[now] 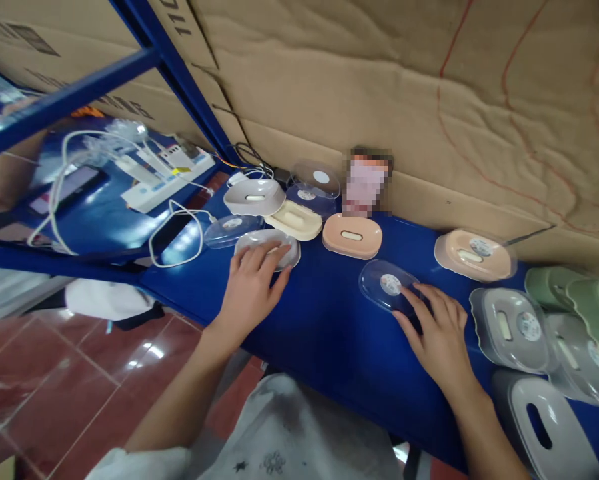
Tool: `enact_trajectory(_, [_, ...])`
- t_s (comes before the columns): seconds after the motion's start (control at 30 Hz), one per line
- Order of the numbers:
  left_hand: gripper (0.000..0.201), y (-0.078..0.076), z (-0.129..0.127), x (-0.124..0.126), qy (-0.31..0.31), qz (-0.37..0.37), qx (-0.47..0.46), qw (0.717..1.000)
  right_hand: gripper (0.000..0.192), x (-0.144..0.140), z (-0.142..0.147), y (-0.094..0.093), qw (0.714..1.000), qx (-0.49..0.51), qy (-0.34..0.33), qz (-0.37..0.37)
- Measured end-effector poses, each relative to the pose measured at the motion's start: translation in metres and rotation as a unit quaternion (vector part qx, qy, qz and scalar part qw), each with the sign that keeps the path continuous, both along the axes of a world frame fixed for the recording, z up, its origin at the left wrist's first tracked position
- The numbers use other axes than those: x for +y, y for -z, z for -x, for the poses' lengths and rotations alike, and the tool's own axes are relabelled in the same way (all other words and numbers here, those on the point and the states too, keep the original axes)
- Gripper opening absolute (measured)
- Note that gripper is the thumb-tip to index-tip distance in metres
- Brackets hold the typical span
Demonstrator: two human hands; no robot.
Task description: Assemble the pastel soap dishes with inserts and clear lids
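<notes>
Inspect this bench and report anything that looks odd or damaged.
The gray case at the near right has an open slot, while the peach case in the middle has a pale insert in its slot, so a piece may be missing. The cardboard behind the bench is creased and scrawled in red. I see no spill.

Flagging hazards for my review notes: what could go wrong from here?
The left hand, over the gray oval dish, might nudge it into the cream oval dish just beyond.

The right hand is at the clear oval lid, which looks smooth and might slide; its round label might get scuffed.
</notes>
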State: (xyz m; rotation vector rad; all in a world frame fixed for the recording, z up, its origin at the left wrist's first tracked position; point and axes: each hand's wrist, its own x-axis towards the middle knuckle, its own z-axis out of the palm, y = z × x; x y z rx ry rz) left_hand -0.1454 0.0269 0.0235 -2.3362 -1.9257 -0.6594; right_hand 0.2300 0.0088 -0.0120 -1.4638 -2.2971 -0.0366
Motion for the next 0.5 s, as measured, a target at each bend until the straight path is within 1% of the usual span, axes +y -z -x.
enact_trajectory(0.07, [0.038,-0.013,-0.005,0.025,0.039,-0.017,0.024,0.999,0.049,0.0,0.003,0.001,1.0,0.0,-0.007,0.005])
enact_trajectory(0.17, [0.043,-0.031,-0.014,0.08,0.091,-0.005,0.067,0.994,0.05,0.0,0.005,0.002,1.0,-0.006,-0.019,0.007])
enact_trajectory(0.23, [0.042,-0.036,-0.019,0.114,0.097,0.015,0.094,0.991,0.049,0.0,0.004,0.002,1.0,-0.012,-0.022,0.004])
enact_trajectory(0.3, [0.039,-0.035,-0.023,0.135,0.096,0.046,0.117,0.987,0.048,0.0,0.003,0.002,1.0,-0.017,-0.022,-0.001])
enact_trajectory(0.37, [0.04,-0.03,-0.024,0.139,0.11,0.07,0.125,0.984,0.046,0.001,0.002,0.001,1.0,-0.021,-0.019,-0.005])
enact_trajectory(0.43, [0.043,-0.024,-0.024,0.131,0.132,0.073,0.115,0.982,0.044,0.002,0.0,0.0,1.0,-0.022,-0.009,-0.007])
enact_trajectory(0.5, [0.044,-0.018,-0.025,0.118,0.159,0.064,0.099,0.98,0.043,0.003,-0.002,0.0,1.0,-0.02,0.01,-0.006])
